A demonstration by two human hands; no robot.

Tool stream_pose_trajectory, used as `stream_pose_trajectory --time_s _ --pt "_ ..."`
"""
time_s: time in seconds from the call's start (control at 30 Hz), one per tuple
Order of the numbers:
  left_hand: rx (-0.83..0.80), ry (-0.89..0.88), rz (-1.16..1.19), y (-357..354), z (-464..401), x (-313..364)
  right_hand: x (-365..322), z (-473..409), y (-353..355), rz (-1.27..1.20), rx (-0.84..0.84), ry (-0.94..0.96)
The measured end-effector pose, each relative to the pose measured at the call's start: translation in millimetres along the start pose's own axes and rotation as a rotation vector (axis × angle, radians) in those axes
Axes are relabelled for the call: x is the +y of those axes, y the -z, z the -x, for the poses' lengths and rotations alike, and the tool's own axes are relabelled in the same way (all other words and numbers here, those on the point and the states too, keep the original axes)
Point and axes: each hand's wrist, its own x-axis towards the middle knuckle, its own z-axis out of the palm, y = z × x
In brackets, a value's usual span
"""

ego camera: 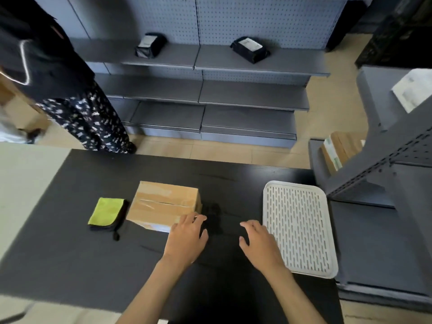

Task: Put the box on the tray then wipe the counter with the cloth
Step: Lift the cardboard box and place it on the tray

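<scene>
A taped cardboard box (163, 203) sits on the black counter (70, 253), left of centre. A folded yellow-green cloth (106, 212) with a dark edge lies just left of the box. A white slotted tray (299, 225) rests empty at the counter's right end. My left hand (187, 239) hovers at the box's near right corner, fingers spread, fingertips at its edge. My right hand (259, 244) is open over the counter between the box and the tray, holding nothing.
A person in dark patterned trousers (88, 118) stands beyond the counter's far left. Grey shelving (210, 90) with two dark packages faces me. Another grey shelf unit (385, 160) stands close to the right of the tray.
</scene>
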Motion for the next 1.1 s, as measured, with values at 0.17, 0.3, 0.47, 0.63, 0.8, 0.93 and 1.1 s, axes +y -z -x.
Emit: stream_pose_trajectory --time_s 0.17,0.3,0.47,0.63,0.8,0.93,1.1 --pt "0.050 0.015 -0.017 25.8 13.3 -67.9 -65.7 -6.4 -7.6 0.003 0.011 0.033" --pt "0.099 0.059 -0.004 37.6 13.8 -122.9 -115.3 -16.0 -12.6 -0.026 0.027 0.028" --pt "0.045 0.144 -0.009 50.2 6.7 -169.0 -164.2 -32.9 -21.6 -0.106 -0.012 -0.010" --pt "-0.211 0.214 0.129 53.2 -4.0 -195.9 -186.2 -44.3 -32.8 -0.321 -0.074 -0.110" --pt "-0.245 0.149 0.491 53.5 -2.7 -205.8 -189.7 -43.1 -40.3 -0.468 -0.042 -0.174" --pt "-0.140 0.152 0.593 50.5 0.6 -193.9 -194.2 -39.8 -47.5 -0.526 0.030 -0.197" --pt "-0.025 0.217 0.583 54.0 0.9 -177.0 -194.3 -36.4 -43.8 -0.578 0.106 -0.195"
